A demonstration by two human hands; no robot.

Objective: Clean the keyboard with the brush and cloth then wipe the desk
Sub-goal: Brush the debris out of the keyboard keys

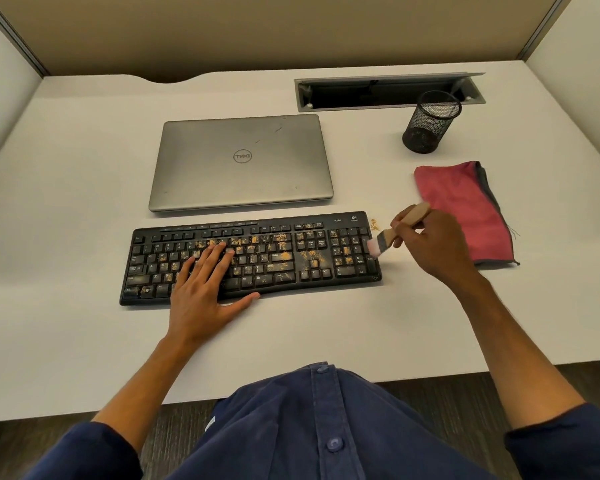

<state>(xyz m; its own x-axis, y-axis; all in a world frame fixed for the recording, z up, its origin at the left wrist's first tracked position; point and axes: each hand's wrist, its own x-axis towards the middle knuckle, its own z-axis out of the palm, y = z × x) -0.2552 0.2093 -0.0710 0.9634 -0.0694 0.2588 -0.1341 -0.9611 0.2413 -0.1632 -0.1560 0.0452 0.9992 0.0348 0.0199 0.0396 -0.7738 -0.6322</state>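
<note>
A black keyboard (pixel 274 268) lies on the white desk (pixel 84 168), its keys speckled with orange-brown crumbs. My left hand (pixel 205 289) rests flat on the keyboard's left half, fingers spread. My right hand (pixel 430 244) grips a small wooden-handled brush (pixel 400 226); its pale bristles touch the keyboard's right edge by the number pad. A few crumbs lie on the desk just past the keyboard's top right corner. A folded red cloth (pixel 465 206) with a grey edge lies on the desk right of the keyboard, partly behind my right hand.
A closed silver laptop (pixel 241 162) sits directly behind the keyboard. A black mesh pen cup (pixel 430 123) stands at the back right, in front of an open cable tray (pixel 388 91) set into the desk. Partition walls enclose the desk on three sides.
</note>
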